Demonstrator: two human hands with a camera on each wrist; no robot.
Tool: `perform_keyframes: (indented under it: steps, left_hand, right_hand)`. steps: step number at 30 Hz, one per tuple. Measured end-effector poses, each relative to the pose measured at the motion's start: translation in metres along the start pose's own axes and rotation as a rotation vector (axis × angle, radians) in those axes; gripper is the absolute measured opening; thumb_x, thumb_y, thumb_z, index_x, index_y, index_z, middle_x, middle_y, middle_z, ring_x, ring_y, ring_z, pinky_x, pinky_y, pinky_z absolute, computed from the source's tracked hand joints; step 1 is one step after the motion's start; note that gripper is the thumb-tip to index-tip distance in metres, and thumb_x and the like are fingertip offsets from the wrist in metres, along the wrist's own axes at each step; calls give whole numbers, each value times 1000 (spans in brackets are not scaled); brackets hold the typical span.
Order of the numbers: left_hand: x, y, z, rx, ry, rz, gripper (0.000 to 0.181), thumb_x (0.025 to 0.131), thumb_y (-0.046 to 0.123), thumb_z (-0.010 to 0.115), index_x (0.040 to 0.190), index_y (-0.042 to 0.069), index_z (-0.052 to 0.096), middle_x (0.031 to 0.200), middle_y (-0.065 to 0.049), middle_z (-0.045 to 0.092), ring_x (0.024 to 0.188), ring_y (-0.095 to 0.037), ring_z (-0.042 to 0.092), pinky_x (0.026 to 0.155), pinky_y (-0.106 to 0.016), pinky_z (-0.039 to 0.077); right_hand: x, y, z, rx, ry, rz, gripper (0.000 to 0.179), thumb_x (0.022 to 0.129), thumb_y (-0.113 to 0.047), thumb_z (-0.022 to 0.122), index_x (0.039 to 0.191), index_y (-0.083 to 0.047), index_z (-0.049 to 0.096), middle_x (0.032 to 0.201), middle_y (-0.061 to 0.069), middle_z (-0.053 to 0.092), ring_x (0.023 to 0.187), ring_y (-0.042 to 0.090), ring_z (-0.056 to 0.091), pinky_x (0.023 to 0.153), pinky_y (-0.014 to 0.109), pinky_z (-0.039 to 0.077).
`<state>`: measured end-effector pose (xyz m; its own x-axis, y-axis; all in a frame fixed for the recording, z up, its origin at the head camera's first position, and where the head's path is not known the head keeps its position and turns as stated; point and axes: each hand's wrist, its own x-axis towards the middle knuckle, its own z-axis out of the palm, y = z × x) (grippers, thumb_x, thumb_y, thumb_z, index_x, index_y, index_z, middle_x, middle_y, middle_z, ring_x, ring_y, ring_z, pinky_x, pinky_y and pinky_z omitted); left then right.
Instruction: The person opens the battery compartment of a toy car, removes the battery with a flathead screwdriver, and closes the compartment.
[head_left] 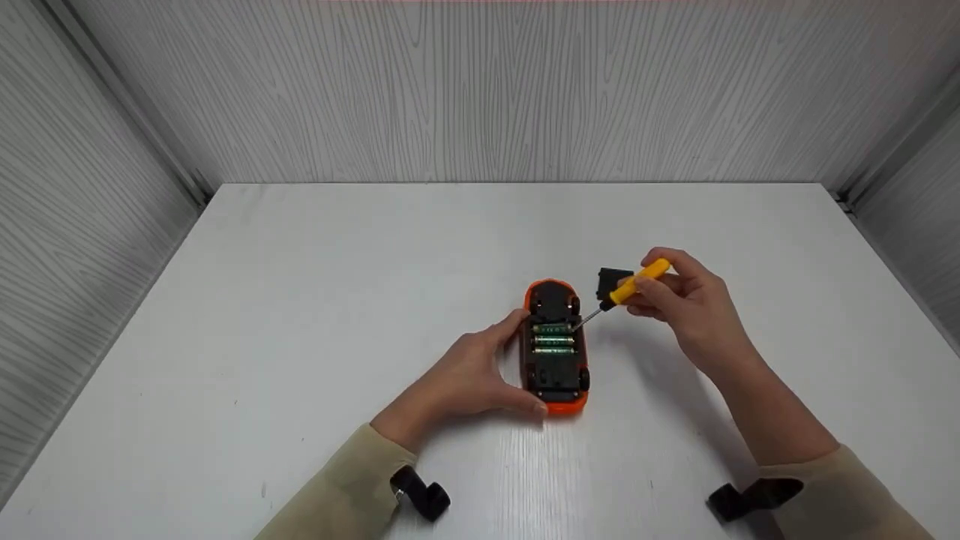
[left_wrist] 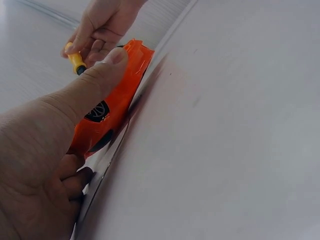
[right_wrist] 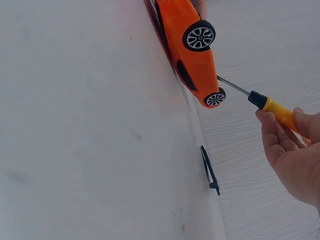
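An orange toy car (head_left: 556, 372) lies upside down on the table, its black underside facing up. Three green batteries (head_left: 553, 340) sit side by side in its uncovered compartment. My left hand (head_left: 471, 376) grips the car from the left, thumb at the near end and fingers along the far left side. A yellow-handled screwdriver (head_left: 628, 289) is pinched in my right hand (head_left: 694, 307). Its metal shaft slants down left, with the tip at the right end of the farthest battery. In the right wrist view the shaft (right_wrist: 233, 86) passes behind the car's edge.
A small black battery cover (head_left: 613, 279) lies on the white table (head_left: 300, 300), just beyond the car and partly behind my right hand. Grey wood-grain panels (head_left: 480, 90) wall the table at the back and both sides. Black straps (head_left: 424, 495) circle both sleeves.
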<state>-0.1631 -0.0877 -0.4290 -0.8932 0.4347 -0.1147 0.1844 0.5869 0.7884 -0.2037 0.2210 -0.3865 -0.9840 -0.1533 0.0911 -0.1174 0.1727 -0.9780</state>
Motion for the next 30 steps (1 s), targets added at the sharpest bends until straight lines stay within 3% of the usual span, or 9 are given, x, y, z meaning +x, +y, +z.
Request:
perform_keyframes:
  steps: [15, 30]
  left_hand:
    - [1, 0, 0, 15, 6, -1, 134, 65, 53, 101, 171, 26, 23, 168, -2, 39, 152, -14, 37, 123, -37, 32]
    - [0, -1, -1, -13, 8, 3, 133, 64, 53, 101, 170, 29, 26, 166, 3, 42, 150, -11, 39, 122, -37, 34]
  right_hand:
    - [1, 1, 1, -7, 13, -3, 25, 107, -22, 68, 127, -9, 60, 118, 18, 72, 101, 26, 76, 90, 34, 61]
    - [1, 2, 1, 30, 11, -22, 27, 106, -21, 69, 128, -9, 60, 116, 19, 71, 102, 26, 76, 90, 35, 61]
